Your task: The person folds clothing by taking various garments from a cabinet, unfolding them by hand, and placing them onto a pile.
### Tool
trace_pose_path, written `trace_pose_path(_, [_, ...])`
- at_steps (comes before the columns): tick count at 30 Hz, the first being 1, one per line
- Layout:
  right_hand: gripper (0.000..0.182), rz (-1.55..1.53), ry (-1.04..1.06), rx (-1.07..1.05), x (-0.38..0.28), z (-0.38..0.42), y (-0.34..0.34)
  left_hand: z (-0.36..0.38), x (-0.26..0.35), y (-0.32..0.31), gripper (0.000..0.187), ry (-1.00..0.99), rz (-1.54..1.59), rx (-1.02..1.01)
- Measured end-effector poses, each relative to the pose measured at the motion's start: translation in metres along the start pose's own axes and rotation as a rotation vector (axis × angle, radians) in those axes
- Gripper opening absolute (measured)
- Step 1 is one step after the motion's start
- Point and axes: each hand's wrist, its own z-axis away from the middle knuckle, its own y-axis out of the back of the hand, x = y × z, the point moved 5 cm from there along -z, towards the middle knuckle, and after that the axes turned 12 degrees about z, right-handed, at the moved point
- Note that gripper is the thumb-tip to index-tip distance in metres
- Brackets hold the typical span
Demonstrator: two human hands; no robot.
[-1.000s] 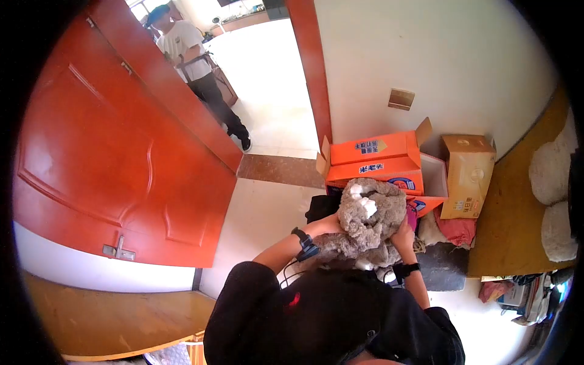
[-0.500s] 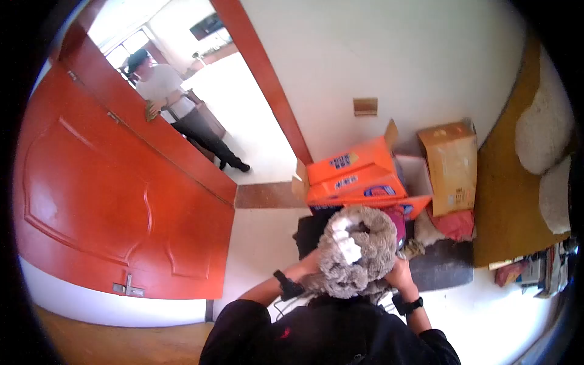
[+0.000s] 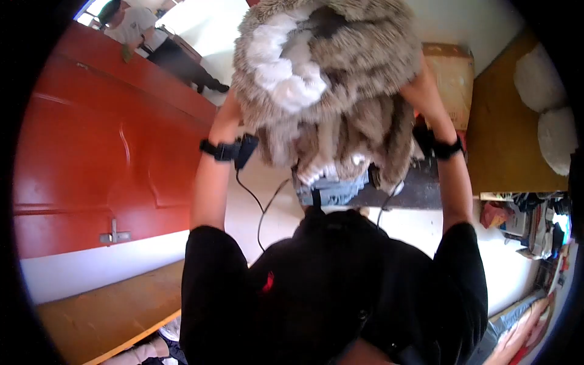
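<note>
A fluffy grey-brown plush item (image 3: pixel 371 61) with a bunched white fleece patch is raised in front of me, filling the upper middle of the head view. Long furry folds hang from its underside. On its left side my left hand (image 3: pixel 230 112) grips the edge, fingers mostly hidden by the fur. My right hand (image 3: pixel 421 91) holds the opposite side, its fingertips sunk into the pile. Below the hanging folds, bluish-grey fabric (image 3: pixel 334 191) shows above a dark bench surface (image 3: pixel 404 188). A cable dangles from the strap on my left wrist.
A red door (image 3: pixel 73 164) stands at the left, with another person (image 3: pixel 134 30) beyond it. A cardboard box (image 3: pixel 459 91) is behind my right hand. Stacked items (image 3: pixel 529 225) lie at the right, and a wooden surface (image 3: pixel 115 310) is at the lower left.
Both hands have lifted the plush item up and forward from near my chest, and its folds now hang down. It now covers the orange boxes. The view has tilted lower.
</note>
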Motion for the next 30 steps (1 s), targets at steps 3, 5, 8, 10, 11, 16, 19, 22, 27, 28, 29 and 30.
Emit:
trace_pose_path(3, [0.065, 0.119, -0.07, -0.131, 0.01, 0.01, -0.029, -0.002, -0.047, -0.026, 0.039, 0.035, -0.026, 0.026])
trace_pose_path(5, [0.06, 0.406, 0.251, -0.089, 0.038, 0.048, -0.068, 0.019, -0.047, -0.058, 0.039, 0.035, 0.17, 0.041])
trace_pose_path(8, [0.045, 0.479, 0.37, -0.343, 0.064, 0.123, -0.114, 0.089, -0.057, -0.114, 0.028, 0.05, 0.184, -0.099])
trace_pose_path(10, [0.043, 0.472, 0.358, -0.394, 0.068, 0.163, -0.124, 0.134, -0.059, -0.139, 0.036, -0.182, -0.172, -0.234])
trace_pose_path(11, [0.043, 0.474, 0.349, -0.434, 0.063, 0.171, -0.121, 0.143, -0.061, -0.138, 0.038, -0.113, -0.058, -0.248])
trace_pose_path(16, [0.036, 0.197, 0.262, -0.602, 0.08, 0.167, -0.115, 0.144, -0.066, -0.115, 0.037, -0.053, 0.126, -0.224])
trace_pose_path(19, [0.067, 0.39, -0.087, -0.252, 0.084, 0.132, -0.095, 0.109, -0.056, -0.083, 0.044, 0.084, 0.24, 0.131])
trace_pose_path(22, [0.1, 0.588, -0.208, -0.26, 0.116, 0.146, -0.121, 0.091, -0.064, -0.085, 0.065, 0.133, -0.486, 0.257])
trace_pose_path(27, [0.106, 0.51, -0.515, -0.477, 0.139, 0.18, -0.156, 0.083, -0.12, -0.145, 0.086, 0.439, 0.561, -0.019])
trace_pose_path(28, [0.1, 0.468, -0.588, -0.525, 0.14, 0.187, -0.159, 0.079, -0.125, -0.151, 0.086, 0.421, 0.562, -0.018])
trace_pose_path(29, [0.095, 0.424, -0.655, -0.57, 0.14, 0.19, -0.16, 0.078, -0.127, -0.154, 0.084, 0.433, 0.395, -0.011])
trace_pose_path(30, [0.083, 0.415, -0.577, -0.465, 0.12, 0.184, -0.15, 0.075, -0.126, -0.154, 0.082, 0.445, 0.23, 0.002])
